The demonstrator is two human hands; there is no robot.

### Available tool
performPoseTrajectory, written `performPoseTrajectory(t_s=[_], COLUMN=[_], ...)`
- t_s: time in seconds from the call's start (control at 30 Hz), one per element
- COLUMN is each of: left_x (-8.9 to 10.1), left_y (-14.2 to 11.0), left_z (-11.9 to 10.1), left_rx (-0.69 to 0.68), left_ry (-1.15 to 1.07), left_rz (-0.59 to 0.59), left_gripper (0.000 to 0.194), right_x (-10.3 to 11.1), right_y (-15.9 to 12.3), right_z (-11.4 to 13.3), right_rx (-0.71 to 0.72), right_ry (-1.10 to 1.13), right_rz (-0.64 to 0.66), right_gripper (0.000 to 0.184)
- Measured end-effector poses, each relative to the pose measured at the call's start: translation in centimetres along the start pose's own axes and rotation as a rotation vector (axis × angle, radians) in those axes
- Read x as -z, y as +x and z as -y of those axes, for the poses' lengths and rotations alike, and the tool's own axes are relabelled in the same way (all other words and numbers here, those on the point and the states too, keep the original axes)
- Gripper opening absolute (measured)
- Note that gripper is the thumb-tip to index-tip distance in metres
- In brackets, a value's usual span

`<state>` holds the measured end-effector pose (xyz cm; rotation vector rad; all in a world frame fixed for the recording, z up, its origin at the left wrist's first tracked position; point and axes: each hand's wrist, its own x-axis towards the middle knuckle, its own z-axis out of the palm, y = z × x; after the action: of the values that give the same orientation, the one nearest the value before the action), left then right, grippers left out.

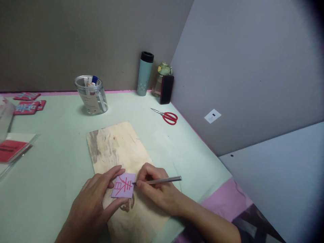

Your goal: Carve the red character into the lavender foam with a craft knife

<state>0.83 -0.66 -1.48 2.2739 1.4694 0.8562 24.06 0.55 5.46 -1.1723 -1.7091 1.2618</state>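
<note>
Lilac square card [123, 186] bearing red strokes [127, 184] sits in the left grip [95, 197], while the right grip [161, 193] clasps a pen [167, 180].

1 head-worn view, forward and down

The head camera looks from above across the green tabletop [55, 152] to the gray back wall [76, 40], taking in the corner [182, 31] right of center. The left hand [95, 195] and right hand [159, 190] sit close, low in the view. Dark shading [319, 20] curves along the right edge, perhaps lens vignetting.
</note>
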Motion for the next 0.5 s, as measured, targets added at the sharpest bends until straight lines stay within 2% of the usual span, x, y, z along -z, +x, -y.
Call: performPoseTrajectory(t_s=[0.13,0.5], left_x=[0.4,0.9], left_y=[0.3,1.0], left_z=[-0.3,-0.9], left_rx=[-0.015,-0.073], left_ry=[0.015,0.039], left_rz=[-0.014,-0.065], left_gripper=[0.068,0.063], right_x=[0.1,-0.2], right_y=[0.0,0.1], right_z=[0.0,0.0], right_rx=[-0.011,-0.005], right_ry=[0.029,0.003], right_rz=[0.04,-0.025], right_gripper=[0.015,0.014])
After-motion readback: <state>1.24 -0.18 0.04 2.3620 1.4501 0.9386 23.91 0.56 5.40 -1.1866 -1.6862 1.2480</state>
